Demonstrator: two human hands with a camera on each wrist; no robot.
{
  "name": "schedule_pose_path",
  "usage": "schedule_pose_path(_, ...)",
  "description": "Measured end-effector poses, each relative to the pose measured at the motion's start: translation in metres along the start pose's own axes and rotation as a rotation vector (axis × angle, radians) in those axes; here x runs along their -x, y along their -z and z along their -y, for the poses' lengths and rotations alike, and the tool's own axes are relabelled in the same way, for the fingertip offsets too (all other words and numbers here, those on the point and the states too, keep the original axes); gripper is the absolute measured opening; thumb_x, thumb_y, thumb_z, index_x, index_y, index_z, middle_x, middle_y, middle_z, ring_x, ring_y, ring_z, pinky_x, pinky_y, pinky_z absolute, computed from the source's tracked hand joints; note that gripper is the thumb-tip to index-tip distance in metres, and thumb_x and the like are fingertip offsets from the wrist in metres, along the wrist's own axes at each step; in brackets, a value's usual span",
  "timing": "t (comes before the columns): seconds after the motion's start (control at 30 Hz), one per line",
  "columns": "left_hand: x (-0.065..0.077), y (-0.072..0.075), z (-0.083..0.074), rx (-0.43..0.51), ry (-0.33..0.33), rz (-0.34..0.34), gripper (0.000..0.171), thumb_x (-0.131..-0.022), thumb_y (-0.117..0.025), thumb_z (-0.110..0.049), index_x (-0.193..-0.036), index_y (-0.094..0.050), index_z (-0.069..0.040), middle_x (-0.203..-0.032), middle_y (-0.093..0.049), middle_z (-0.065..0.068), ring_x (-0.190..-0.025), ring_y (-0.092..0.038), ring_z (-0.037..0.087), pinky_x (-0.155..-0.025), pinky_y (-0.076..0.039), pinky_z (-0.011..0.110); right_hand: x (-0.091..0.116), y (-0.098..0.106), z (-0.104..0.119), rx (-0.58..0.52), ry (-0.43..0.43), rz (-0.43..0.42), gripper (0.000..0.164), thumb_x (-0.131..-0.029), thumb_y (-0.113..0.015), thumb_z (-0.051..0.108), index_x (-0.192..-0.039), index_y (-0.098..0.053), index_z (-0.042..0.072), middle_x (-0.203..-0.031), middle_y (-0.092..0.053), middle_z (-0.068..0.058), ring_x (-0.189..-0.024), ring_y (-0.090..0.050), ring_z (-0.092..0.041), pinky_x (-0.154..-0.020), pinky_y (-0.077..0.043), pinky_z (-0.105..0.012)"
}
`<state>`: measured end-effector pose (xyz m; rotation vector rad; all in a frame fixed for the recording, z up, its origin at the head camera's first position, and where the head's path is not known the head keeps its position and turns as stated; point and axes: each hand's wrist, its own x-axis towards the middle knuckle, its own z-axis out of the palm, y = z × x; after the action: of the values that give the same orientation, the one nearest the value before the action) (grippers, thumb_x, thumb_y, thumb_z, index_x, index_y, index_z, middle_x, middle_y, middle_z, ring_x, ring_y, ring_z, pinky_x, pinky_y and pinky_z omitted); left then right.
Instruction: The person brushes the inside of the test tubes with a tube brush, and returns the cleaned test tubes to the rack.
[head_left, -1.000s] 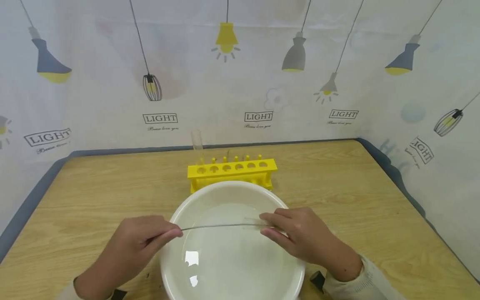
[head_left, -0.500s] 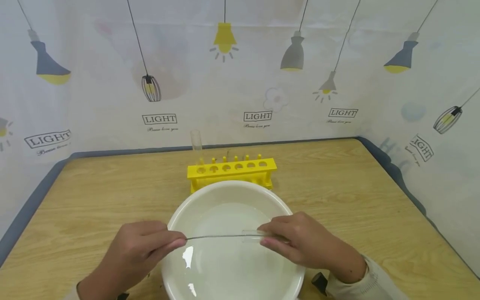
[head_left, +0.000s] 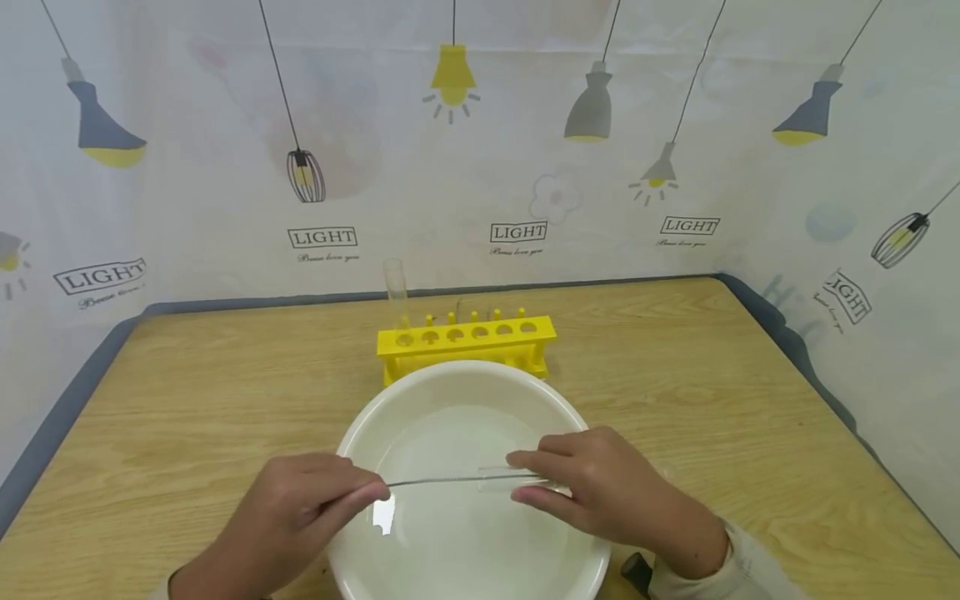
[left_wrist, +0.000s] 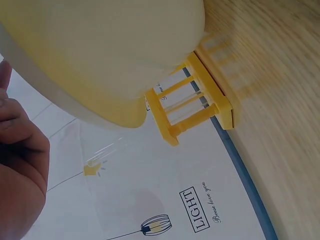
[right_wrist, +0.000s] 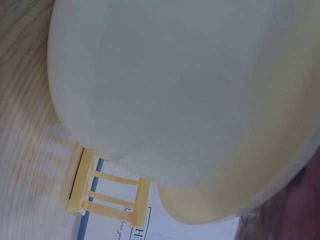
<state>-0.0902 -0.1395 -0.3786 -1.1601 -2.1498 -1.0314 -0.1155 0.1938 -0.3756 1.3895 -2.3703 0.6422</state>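
Note:
My left hand [head_left: 307,504] pinches the end of a thin twisted-wire handle [head_left: 435,481], which looks like that of a test tube brush. The wire runs right, into the mouth of a clear test tube [head_left: 491,473]. My right hand [head_left: 607,487] holds that tube level between thumb and fingers, which cover most of it and whatever is at the wire's far end. Both hands are over a white basin [head_left: 457,372] with a bright reflection in it, apparently from water. Curled fingers of the left hand [left_wrist: 22,160] show at the left wrist view's edge.
Behind the basin stands a yellow test tube rack [head_left: 465,336], with one clear test tube [head_left: 395,287] upright in its leftmost hole. A dark cylindrical object [head_left: 637,572] lies by the right sleeve [head_left: 731,567]. A printed curtain [head_left: 420,167] surrounds the wooden table [head_left: 712,383].
Both hands have come lower, nearer the person. The left hand has moved right toward the tube, and less wire shows between it and the tube's mouth.

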Motion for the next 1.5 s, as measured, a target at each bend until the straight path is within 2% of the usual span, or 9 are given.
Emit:
schedule_pose_path(0.1, 0.0, -0.001, -0.004, 0.038, 0.058, 0.015, 0.012, -0.097, -0.067, -0.018, -0.089, -0.077, -0.017, -0.078, -0.073, -0.009, -0.072, -0.063, -0.004, -0.067, -0.051, 0.01, -0.001, -0.002, 0.0, 0.066, 0.043, -0.065, 0.034, -0.099, -0.06, 0.043, -0.11, -0.076, 0.015, -0.075, -0.063, 0.011, -0.057, -0.04, 0.005, -0.054, -0.032, -0.003)
schedule_pose_path(0.33, 0.002, -0.006, -0.009, 0.087, 0.106, 0.015, 0.014, -0.092, -0.071, -0.006, -0.087, -0.075, -0.018, -0.076, -0.072, -0.01, -0.068, -0.057, -0.007, -0.063, -0.047, 0.008, -0.002, -0.008, -0.001, 0.224, 0.104, -0.206, 0.036, -0.1, -0.056, 0.049, -0.109, -0.078, 0.021, -0.074, -0.062, 0.009, -0.056, -0.047, -0.002, -0.053, -0.038, -0.009)
schedule_pose_path(0.5, 0.004, -0.007, -0.014, 0.098, 0.228, 0.024, 0.022, -0.088, -0.071, 0.002, -0.083, -0.073, -0.02, -0.07, -0.069, -0.011, -0.062, -0.047, -0.011, -0.056, -0.042, 0.006, -0.003, -0.009, 0.0, 0.272, 0.109, -0.268, 0.034, -0.1, -0.056, 0.046, -0.112, -0.077, 0.022, -0.073, -0.062, 0.008, -0.054, -0.048, -0.004, -0.051, -0.041, -0.012)
schedule_pose_path(0.67, 0.003, -0.007, -0.018, 0.13, 0.365, 0.032, 0.027, -0.092, -0.068, 0.001, -0.079, -0.071, -0.022, -0.058, -0.056, -0.014, -0.056, -0.038, -0.011, -0.05, -0.04, 0.009, -0.005, -0.009, 0.001, 0.286, 0.145, -0.357, 0.031, -0.1, -0.059, 0.042, -0.113, -0.077, 0.021, -0.073, -0.062, 0.008, -0.054, -0.046, -0.004, -0.049, -0.04, -0.013)
schedule_pose_path(0.77, 0.002, -0.007, -0.019, 0.142, 0.435, 0.031, 0.029, -0.094, -0.065, -0.002, -0.076, -0.069, -0.024, -0.053, -0.045, -0.014, -0.053, -0.035, -0.01, -0.046, -0.038, 0.011, -0.007, -0.01, 0.001, 0.286, 0.16, -0.394, 0.03, -0.1, -0.06, 0.04, -0.113, -0.077, 0.02, -0.073, -0.061, 0.007, -0.055, -0.047, -0.004, -0.049, -0.04, -0.013)
schedule_pose_path(0.93, 0.001, -0.006, -0.02, 0.159, 0.525, 0.024, 0.031, -0.097, -0.064, -0.006, -0.071, -0.067, -0.024, -0.052, -0.042, -0.013, -0.052, -0.036, -0.009, -0.042, -0.037, 0.014, -0.008, -0.011, 0.001, 0.274, 0.178, -0.413, 0.028, -0.099, -0.061, 0.038, -0.112, -0.078, 0.019, -0.073, -0.062, 0.006, -0.056, -0.049, -0.005, -0.05, -0.042, -0.014)
schedule_pose_path(1.17, 0.001, -0.003, -0.015, 0.17, 0.544, 0.015, 0.033, -0.097, -0.063, -0.006, -0.069, -0.064, -0.022, -0.059, -0.055, -0.01, -0.055, -0.044, -0.005, -0.045, -0.039, 0.017, -0.011, -0.012, -0.002, 0.286, 0.216, -0.437, 0.026, -0.099, -0.062, 0.035, -0.111, -0.078, 0.018, -0.073, -0.062, 0.006, -0.056, -0.048, -0.006, -0.05, -0.042, -0.014)
schedule_pose_path(1.4, 0.001, 0.0, -0.013, 0.203, 0.548, 0.019, 0.033, -0.098, -0.061, -0.006, -0.07, -0.063, -0.022, -0.053, -0.039, -0.008, -0.053, -0.033, -0.006, -0.042, -0.036, 0.019, -0.012, -0.011, -0.003, 0.293, 0.218, -0.443, 0.026, -0.099, -0.062, 0.036, -0.11, -0.078, 0.018, -0.074, -0.062, 0.005, -0.058, -0.049, -0.007, -0.05, -0.042, -0.015)
schedule_pose_path(1.5, 0.001, -0.002, -0.013, 0.223, 0.55, 0.031, 0.031, -0.099, -0.062, -0.008, -0.071, -0.064, -0.022, -0.054, -0.043, -0.008, -0.054, -0.034, -0.006, -0.043, -0.037, 0.02, -0.011, -0.01, -0.003, 0.29, 0.201, -0.438, 0.027, -0.099, -0.061, 0.037, -0.11, -0.078, 0.018, -0.073, -0.061, 0.005, -0.057, -0.047, -0.007, -0.05, -0.041, -0.014)
